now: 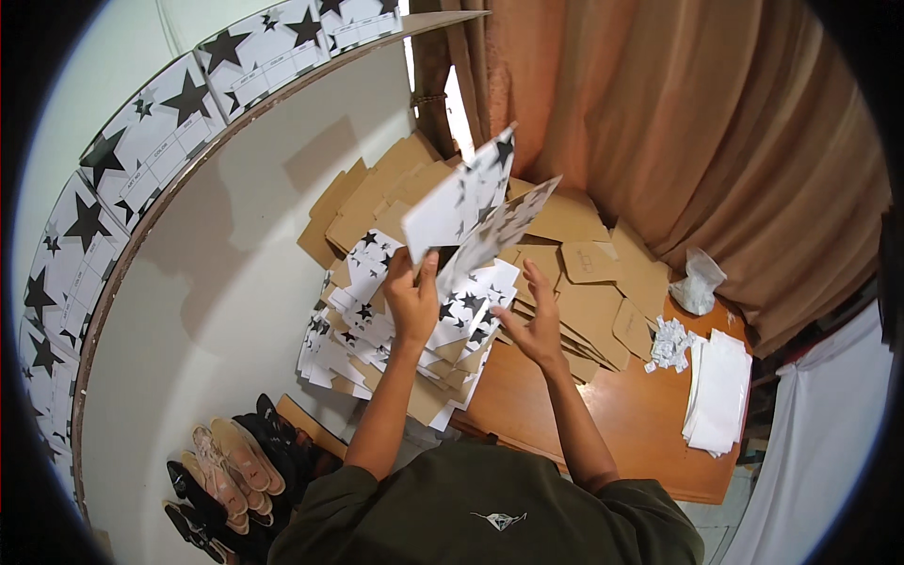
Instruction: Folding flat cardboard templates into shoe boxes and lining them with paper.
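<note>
My left hand (412, 306) is closed on the edge of a partly unfolded cardboard box (454, 209), white with black stars, its thumb pressed against the near edge. The box's panels stand tilted up, spread apart above the pile, and one is smeared by motion. Just right of the box, my right hand (535, 325) has its fingers apart and holds nothing. Below both hands lies a heap of flat star-printed box blanks (367, 301), some with their brown side showing.
Brown cardboard blanks (589, 306) cover the back of the wooden table (584, 405). At its right lie small white packets (670, 344), a plastic bag (698, 282) and white sheets (716, 391). Several shoes (235, 461) are at lower left; star-printed boxes (179, 99) line a shelf.
</note>
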`<act>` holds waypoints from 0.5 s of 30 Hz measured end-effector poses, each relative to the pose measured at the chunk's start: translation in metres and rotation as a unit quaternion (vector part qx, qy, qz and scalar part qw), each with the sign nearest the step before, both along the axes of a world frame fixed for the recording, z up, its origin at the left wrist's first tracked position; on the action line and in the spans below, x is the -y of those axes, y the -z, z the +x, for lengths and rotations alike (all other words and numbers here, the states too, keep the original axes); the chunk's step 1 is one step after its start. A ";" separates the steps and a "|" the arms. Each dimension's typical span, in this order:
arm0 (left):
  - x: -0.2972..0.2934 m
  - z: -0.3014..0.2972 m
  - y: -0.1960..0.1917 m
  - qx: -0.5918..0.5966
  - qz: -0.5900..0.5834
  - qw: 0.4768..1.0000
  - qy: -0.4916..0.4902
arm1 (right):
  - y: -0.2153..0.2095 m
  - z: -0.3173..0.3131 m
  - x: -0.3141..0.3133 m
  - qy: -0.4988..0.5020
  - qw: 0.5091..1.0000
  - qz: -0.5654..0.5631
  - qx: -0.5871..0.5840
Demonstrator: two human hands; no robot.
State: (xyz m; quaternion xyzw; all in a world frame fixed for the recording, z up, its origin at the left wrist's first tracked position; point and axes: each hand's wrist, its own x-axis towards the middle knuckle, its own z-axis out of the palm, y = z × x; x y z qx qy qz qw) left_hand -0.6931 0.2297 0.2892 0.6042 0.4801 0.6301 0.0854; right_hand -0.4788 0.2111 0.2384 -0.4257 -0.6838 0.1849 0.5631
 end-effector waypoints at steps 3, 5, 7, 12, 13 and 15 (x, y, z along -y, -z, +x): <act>0.017 0.018 -0.026 0.109 -0.065 0.989 0.072 | 0.007 0.012 0.018 0.038 0.994 -0.029 0.103; 0.031 0.029 -0.037 0.155 -0.110 0.974 0.126 | 0.013 0.022 0.033 0.046 0.990 -0.064 0.116; 0.042 0.047 -0.044 0.138 -0.165 0.966 0.141 | 0.011 0.031 0.053 0.043 0.986 -0.096 0.128; 0.050 0.104 -0.024 0.238 -0.152 0.911 0.299 | 0.023 0.074 0.100 0.098 0.988 -0.062 0.107; 0.053 0.115 -0.020 0.230 -0.162 0.905 0.320 | 0.025 0.084 0.111 0.110 0.985 -0.056 0.119; 0.062 0.143 -0.017 0.244 -0.167 0.892 0.341 | 0.028 0.102 0.136 0.134 0.981 -0.052 0.131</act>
